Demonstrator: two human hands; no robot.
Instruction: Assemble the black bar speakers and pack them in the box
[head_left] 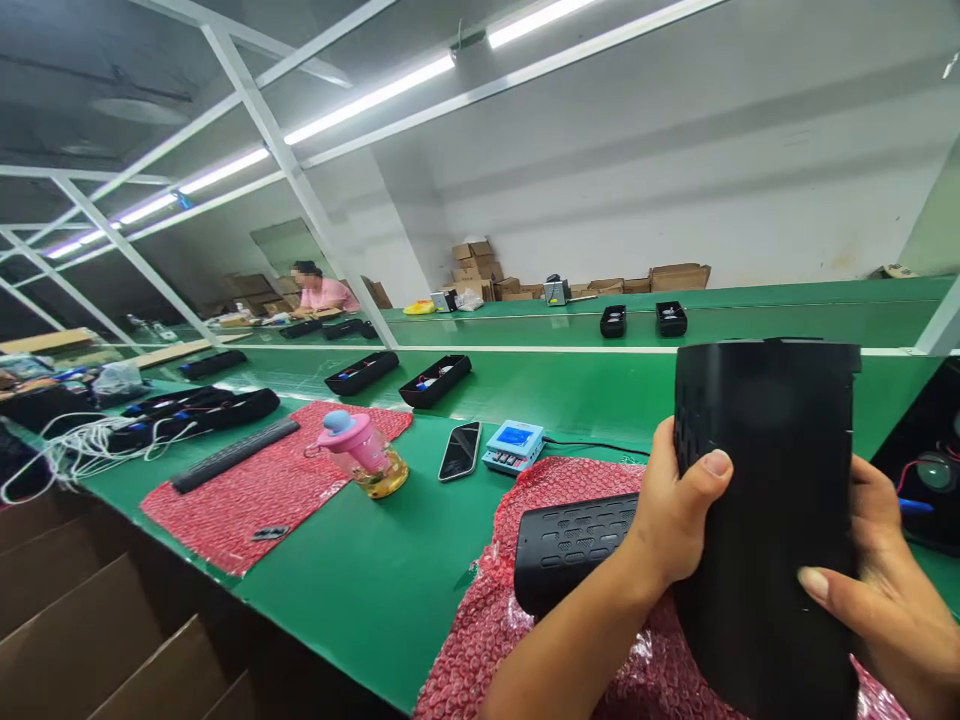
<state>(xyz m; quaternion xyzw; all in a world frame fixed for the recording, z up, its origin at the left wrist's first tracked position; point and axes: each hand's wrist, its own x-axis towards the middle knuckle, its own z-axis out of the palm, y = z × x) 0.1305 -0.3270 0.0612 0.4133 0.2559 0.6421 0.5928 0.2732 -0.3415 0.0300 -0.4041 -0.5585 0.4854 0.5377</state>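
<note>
A black speaker housing is held upright between my two hands, its smooth side facing me. My left hand grips its left side, thumb laid across the surface. From the right, my right hand clasps the other edge, with the thumb on the smooth face and the fingers partly hidden behind. Below and to the left, a second black speaker housing with a slotted grille lies on red bubble wrap; my left forearm partly covers it.
A small blue meter with a cable stands beside a phone. A pink-lidded drink bottle stands near another bubble-wrap sheet. Open black housings with wires sit further back. A person sits far left. White cables lie left.
</note>
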